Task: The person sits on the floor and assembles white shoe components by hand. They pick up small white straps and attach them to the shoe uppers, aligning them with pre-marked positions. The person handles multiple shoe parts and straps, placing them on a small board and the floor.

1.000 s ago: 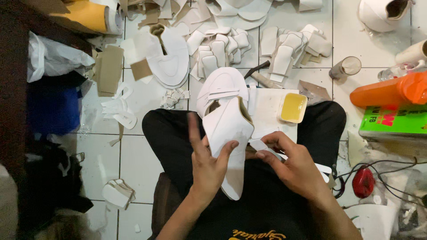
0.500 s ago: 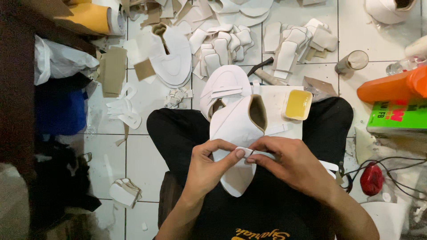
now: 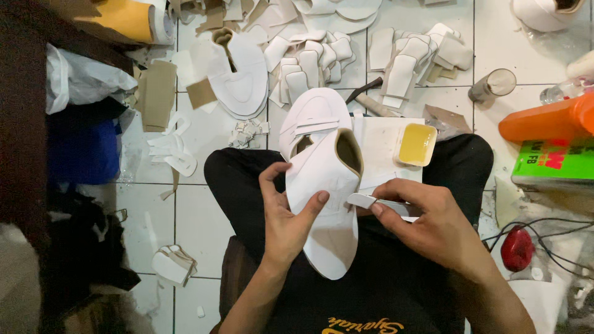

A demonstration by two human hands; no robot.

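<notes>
The left hand (image 3: 288,222) is now cupping the white shoe upper (image 3: 328,204) from its left side, thumb pressed on the upper's face and fingers curled behind its edge — a second ago that hand was lying flat and spread over the piece, and half a second ago both hands were pinching together at its middle. The grip is closed firmly round the upper, which is lying over the person's lap, toe end pointing toward the body. The right hand (image 3: 433,226) has drawn back to the right edge and is holding a small white strip (image 3: 365,201) between thumb and fingers, its tip touching the upper's side. Judging by this, the positioning of the strip is giving way to pressing it along the edge; the upper has also turned slightly, its brown-lined opening now facing up and right.

Count, as visible:
- one upper in hand, one further white upper (image 3: 312,117) lying just beyond it;
- one square yellow glue tray (image 3: 416,144) resting on a white sheet (image 3: 377,145);
- one hammer-like tool (image 3: 371,99), partly hidden;
- one small glass (image 3: 492,85);
- one orange container (image 3: 547,120);
- one green box (image 3: 557,164);
- one red object (image 3: 516,247) with cables;
- two clusters of white cut pieces (image 3: 309,68) on the tiled floor (image 3: 198,216) — individual pieces overlapping, not countable with certainty.
</notes>
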